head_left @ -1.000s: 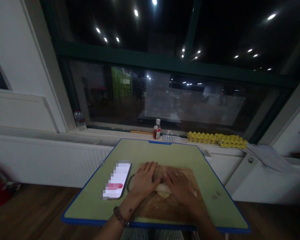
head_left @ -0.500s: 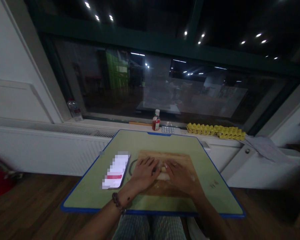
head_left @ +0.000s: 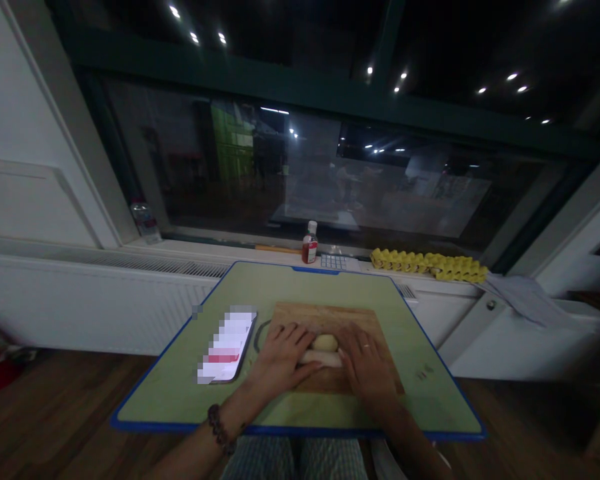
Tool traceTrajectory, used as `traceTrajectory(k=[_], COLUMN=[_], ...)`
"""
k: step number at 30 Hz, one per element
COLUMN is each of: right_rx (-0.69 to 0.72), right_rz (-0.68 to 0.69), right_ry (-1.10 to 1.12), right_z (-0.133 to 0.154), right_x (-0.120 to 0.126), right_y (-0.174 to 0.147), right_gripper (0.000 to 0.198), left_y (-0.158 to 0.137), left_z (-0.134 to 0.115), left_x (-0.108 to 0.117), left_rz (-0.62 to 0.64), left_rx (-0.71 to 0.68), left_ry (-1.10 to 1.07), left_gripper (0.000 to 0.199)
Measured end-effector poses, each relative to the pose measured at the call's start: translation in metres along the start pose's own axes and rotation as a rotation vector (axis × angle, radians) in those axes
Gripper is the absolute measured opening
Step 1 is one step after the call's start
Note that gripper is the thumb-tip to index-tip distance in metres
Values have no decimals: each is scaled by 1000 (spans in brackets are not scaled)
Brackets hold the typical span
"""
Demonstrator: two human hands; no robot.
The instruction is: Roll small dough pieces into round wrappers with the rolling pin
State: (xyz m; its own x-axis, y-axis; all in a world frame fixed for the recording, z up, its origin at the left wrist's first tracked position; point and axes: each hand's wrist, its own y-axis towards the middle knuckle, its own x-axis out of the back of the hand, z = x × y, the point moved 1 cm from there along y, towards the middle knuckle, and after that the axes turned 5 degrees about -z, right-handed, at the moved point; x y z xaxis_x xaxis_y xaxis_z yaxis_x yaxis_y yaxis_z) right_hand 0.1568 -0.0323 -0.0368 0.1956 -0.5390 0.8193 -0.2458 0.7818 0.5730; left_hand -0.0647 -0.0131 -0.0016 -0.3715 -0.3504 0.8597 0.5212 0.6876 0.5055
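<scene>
Now | hands [head_left: 283,352] on rolling pin [head_left: 324,359], dough [head_left: 325,343] beside | bottle [head_left: 310,241]: reddish liquid [head_left: 307,256]

Table [head_left: 340,287] – pale green top, blue edge. Directly on it: wooden board [head_left: 340,315] lying flat near the middle; phone [head_left: 230,343] left of the board, screen lit and partly pixelated. Dark curve [head_left: 263,331] beside the board's left edge – loop or print, can't tell.
</scene>
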Motion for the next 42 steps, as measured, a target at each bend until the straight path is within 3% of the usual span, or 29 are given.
traceTrajectory(k=[4,8,15,21,26,30,35,38,42], right_rx=[85,68,108,143,17,-16,77,37,103], right_rz=[146,237,127,153,80,189,229,212,186], right_ry=[107,216,345,322,307,183,109,165,173], right_z=[-4,-13,-22,-16,-12,-8,-6,-9,-11], right_x=[1,11,26,11,11,10,5,0,-5], right_y=[-7,-2,40,38,46,56,59,59,54], right_gripper=[57,54,30,28,44,48,46,45,42], left_y=[-9,-12,21,18,33,46,42,39,38], left_z=[-1,-1,7,3,2,11,17,18,17], left_x=[-1,2,20,10,5,-10,-26,-27,-22], left_rz=[67,63,81,121,100,105,30,48,67], left_rx=[45,72,0,28,252,371,287,239,176], left_ry=[22,40,66,-35,-33,48,117,109,103], left_gripper=[48,46,32,39,45,46,44,45,47])
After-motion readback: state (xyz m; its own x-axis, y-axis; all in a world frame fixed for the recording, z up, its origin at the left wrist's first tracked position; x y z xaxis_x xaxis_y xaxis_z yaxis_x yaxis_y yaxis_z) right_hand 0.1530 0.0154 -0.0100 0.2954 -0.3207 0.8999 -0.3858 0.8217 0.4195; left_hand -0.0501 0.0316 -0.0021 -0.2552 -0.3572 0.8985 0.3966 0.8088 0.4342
